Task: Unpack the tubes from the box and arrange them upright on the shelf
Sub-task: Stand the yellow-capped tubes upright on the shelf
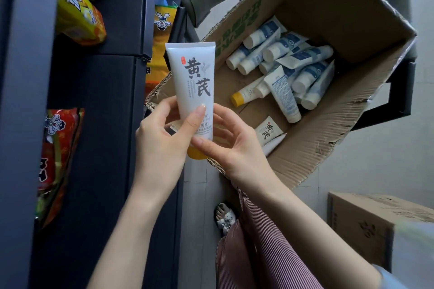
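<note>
You've got the white tube (191, 77) upright, yellow cap down, over the near left corner of the cardboard box (340, 7). Your left hand (159, 138) pinches its lower part, thumb across the front, fingers behind. Your right hand (232, 145) pinches just above the cap. Blue-and-white tubes (303, 56) lie heaped inside the box. The dark shelf (105, 77) with snack bags (77, 14) stands at left.
</note>
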The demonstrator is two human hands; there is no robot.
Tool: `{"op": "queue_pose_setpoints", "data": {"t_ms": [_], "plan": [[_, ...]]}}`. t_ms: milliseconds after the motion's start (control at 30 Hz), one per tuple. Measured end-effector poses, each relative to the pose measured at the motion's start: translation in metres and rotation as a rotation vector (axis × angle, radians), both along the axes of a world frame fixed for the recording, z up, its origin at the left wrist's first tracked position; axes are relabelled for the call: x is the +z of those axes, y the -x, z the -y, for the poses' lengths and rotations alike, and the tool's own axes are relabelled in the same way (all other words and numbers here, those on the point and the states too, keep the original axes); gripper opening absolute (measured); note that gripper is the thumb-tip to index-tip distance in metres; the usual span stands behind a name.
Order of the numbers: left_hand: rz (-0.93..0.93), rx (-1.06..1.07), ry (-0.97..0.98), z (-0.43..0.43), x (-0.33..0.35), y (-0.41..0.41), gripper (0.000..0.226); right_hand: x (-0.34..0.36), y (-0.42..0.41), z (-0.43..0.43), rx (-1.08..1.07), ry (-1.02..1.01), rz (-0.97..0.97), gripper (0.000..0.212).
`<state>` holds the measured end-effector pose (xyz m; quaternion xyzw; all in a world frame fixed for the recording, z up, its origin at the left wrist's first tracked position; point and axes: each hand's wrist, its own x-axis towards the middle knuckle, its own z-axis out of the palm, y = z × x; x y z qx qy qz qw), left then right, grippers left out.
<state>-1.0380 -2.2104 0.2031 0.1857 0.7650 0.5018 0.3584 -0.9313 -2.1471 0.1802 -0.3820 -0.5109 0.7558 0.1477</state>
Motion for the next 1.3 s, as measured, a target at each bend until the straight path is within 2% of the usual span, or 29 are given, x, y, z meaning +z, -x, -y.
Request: {"op": "queue_pose_setpoints", "data": {"t_ms": [233,333,467,567,733,833,967,1033,1133,1200,1300], "plan": [[-0.018,0.069,-0.057,0.005,-0.001,0.009,0.019,-0.009,-0.002,-0.008,0.013,0.093,0.025,0.037],[-0.022,0.117,-0.077,0.007,-0.003,0.018,0.018,-0.026,-0.011,-0.024,-0.009,0.017,0.227,0.038],[-0.044,0.129,-0.081,0.009,-0.005,0.022,0.019,-0.061,-0.022,-0.047,-0.076,0.027,0.468,0.051],[-0.021,0.128,-0.084,0.007,-0.006,0.020,0.018,-0.088,-0.019,-0.061,-0.205,0.065,0.552,0.062],[0.029,0.081,-0.105,0.001,-0.005,0.009,0.017,-0.132,0.012,-0.079,-0.447,0.402,0.573,0.076],[0.049,0.072,-0.098,0.000,-0.005,0.007,0.020,-0.152,0.030,-0.090,-0.604,0.454,0.597,0.081],[0.042,0.080,-0.098,-0.002,-0.007,0.009,0.023,-0.166,0.049,-0.108,-0.810,0.508,0.622,0.099],[0.038,0.090,-0.103,-0.003,-0.008,0.012,0.024,-0.175,0.053,-0.115,-0.871,0.540,0.635,0.097],[0.039,0.112,-0.106,-0.004,-0.011,0.015,0.022,-0.184,0.058,-0.118,-0.713,0.563,0.677,0.082],[0.042,0.127,-0.108,-0.003,-0.012,0.016,0.020,-0.184,0.060,-0.117,-0.648,0.575,0.730,0.078],[0.047,0.141,-0.107,-0.002,-0.015,0.017,0.020,-0.185,0.055,-0.110,-0.587,0.599,0.671,0.072]]}}
